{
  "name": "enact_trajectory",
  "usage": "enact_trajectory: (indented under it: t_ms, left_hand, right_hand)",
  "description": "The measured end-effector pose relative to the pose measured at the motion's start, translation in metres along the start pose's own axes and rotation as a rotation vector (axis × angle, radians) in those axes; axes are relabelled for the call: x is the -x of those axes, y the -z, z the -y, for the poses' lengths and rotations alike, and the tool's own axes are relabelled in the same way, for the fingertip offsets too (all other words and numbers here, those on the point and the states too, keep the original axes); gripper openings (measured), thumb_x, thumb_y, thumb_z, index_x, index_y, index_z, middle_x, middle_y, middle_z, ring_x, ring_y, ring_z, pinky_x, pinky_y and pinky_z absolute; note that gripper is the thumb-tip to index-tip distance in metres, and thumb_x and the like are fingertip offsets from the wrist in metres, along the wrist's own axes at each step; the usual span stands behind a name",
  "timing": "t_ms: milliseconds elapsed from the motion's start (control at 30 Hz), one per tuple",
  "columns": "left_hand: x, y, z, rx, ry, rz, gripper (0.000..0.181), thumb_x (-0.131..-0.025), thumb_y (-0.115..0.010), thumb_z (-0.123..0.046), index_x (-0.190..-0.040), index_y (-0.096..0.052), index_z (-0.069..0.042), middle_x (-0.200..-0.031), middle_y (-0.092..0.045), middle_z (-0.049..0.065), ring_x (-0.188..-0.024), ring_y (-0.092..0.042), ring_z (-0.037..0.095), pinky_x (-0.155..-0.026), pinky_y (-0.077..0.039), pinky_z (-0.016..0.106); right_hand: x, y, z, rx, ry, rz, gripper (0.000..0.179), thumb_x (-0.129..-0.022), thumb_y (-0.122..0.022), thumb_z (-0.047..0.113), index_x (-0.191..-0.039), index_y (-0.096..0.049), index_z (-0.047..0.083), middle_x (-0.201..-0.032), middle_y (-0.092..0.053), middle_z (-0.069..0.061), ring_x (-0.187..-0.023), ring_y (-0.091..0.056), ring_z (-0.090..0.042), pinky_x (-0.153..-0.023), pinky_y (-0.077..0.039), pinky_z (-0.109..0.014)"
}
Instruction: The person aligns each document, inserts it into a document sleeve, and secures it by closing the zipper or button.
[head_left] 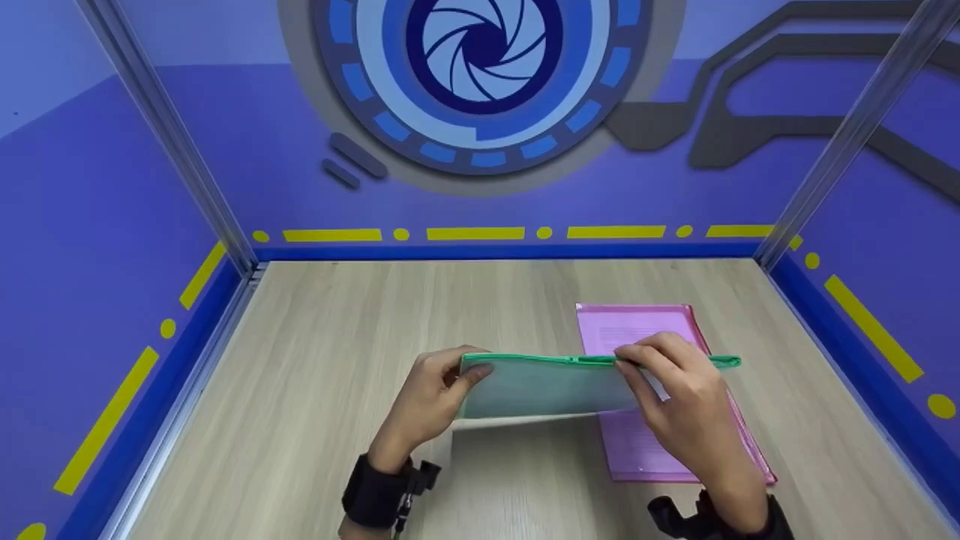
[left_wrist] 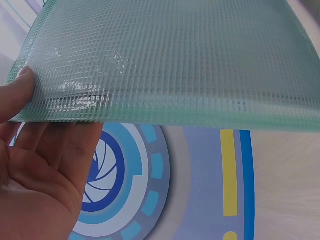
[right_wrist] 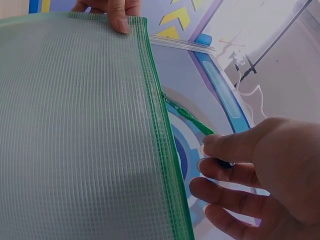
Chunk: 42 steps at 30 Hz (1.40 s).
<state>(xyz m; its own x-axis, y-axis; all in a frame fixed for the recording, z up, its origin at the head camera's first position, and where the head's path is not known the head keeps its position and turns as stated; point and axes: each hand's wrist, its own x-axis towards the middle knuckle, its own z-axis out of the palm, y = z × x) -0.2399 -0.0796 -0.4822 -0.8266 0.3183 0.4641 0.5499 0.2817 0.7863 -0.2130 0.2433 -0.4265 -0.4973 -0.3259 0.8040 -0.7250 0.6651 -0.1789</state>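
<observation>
A green-edged mesh zip pouch (head_left: 547, 390) is held up above the table, its zip edge on top. My left hand (head_left: 429, 397) pinches its left corner, thumb on the near face and fingers behind. In the left wrist view the thumb presses the clear grid plastic of the pouch (left_wrist: 165, 60). My right hand (head_left: 686, 394) is by the zip edge. Its thumb and forefinger pinch the green cord pull (right_wrist: 196, 121), drawn taut from the slider, as the right wrist view shows. The slider (right_wrist: 165, 97) sits partway along the zip.
A pink zip pouch (head_left: 637, 454) with a printed sheet inside lies flat on the wooden table (head_left: 315, 390), below and behind my right hand. Purple panels (head_left: 225, 150) with metal corner posts (head_left: 847, 135) enclose the table at back and sides.
</observation>
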Motion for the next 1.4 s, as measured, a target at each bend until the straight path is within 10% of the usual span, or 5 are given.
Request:
enact_trajectory:
  t_ms: [233, 600, 867, 1200, 1400]
  left_hand:
    - [0.001, 0.005, 0.003, -0.003, 0.004, -0.012, 0.015, -0.106, -0.065, -0.033, -0.114, -0.077, -0.03, -0.085, -0.07, -0.005, -0.067, -0.051, 0.01, -0.062, -0.04, 0.024]
    - [0.005, 0.007, -0.004, -0.056, -0.018, 0.045, 0.043, -0.109, -0.062, -0.018, -0.152, -0.057, -0.025, -0.129, -0.07, 0.0, -0.091, -0.069, 0.013, -0.069, -0.057, 0.029]
    - [0.003, -0.006, -0.013, -0.255, -0.08, -0.078, 0.035, -0.104, -0.071, -0.015, -0.135, -0.072, -0.031, -0.116, -0.068, -0.013, -0.088, -0.062, 0.006, -0.073, -0.051, 0.027]
    - [-0.001, -0.013, -0.004, -0.189, -0.169, -0.165, 0.016, -0.103, -0.07, -0.021, -0.117, -0.077, -0.021, -0.107, -0.071, -0.011, -0.1, -0.07, 0.006, -0.087, -0.057, 0.029]
    - [-0.002, -0.004, -0.003, -0.164, -0.168, -0.197, 0.014, -0.103, -0.071, -0.019, -0.115, -0.078, -0.019, -0.107, -0.072, -0.012, -0.1, -0.07, 0.007, -0.09, -0.057, 0.032]
  right_hand:
    - [-0.001, 0.001, -0.002, 0.011, -0.007, -0.002, 0.027, -0.08, -0.087, -0.007, -0.102, -0.079, 0.007, -0.096, -0.069, 0.0, -0.085, -0.064, -0.014, -0.076, -0.048, -0.024]
    - [0.001, -0.007, 0.003, 0.008, -0.007, 0.009, 0.025, -0.082, -0.086, -0.006, -0.102, -0.078, 0.008, -0.093, -0.067, 0.003, -0.079, -0.065, -0.008, -0.068, -0.054, -0.021]
    - [0.001, -0.015, 0.006, 0.009, 0.074, 0.0, 0.013, -0.104, -0.069, 0.015, -0.102, -0.078, 0.007, -0.091, -0.066, 0.003, -0.072, -0.061, -0.005, -0.059, -0.051, -0.021]
    - [0.001, -0.009, 0.001, 0.028, 0.059, 0.011, 0.008, -0.095, -0.075, 0.008, -0.103, -0.078, 0.007, -0.093, -0.068, 0.002, -0.074, -0.065, -0.007, -0.061, -0.054, -0.023]
    - [0.002, -0.007, -0.003, 0.043, 0.036, 0.013, 0.029, -0.111, -0.06, 0.029, -0.101, -0.078, 0.009, -0.091, -0.069, 0.003, -0.073, -0.065, -0.008, -0.06, -0.053, -0.024]
